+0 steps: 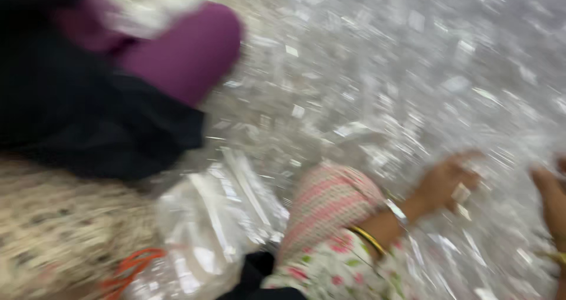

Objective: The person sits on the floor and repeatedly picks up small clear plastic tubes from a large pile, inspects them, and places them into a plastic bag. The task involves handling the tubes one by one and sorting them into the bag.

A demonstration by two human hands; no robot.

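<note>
Head view, and it is badly smeared by motion, so only broad shapes read. A huge pile (413, 58) of small clear plastic packets covers the whole upper and right part of the picture, glinting white and silver. Low and right of centre, the left hand (443, 182) reaches out over the pile, wrist ringed by a silver bangle (397, 210) and, further up the forearm, a gold bangle (368, 239). Its fingers curl loosely, and a small pale packet (461, 193) sits right at the fingertips, touching them; through the blur I cannot tell whether it is pinched or just lying under them. At the far right edge, the right hand (551, 197) comes in only partly, cut off by the frame, resting on the pile near the left hand but apart from it; its fingers are too blurred and cropped to say clenched or loose. Below the left arm is a knee (330, 203) in pink striped cloth, with floral fabric (330, 270) beneath it. Left of that lies a clear bag (218, 217) stuffed with more packets, just beside the knee, and an orange band (127, 270) at its lower left. Top left, another person sits close, in black cloth (88, 123) with a purple sleeve (188, 52) over the pile's edge.
</note>
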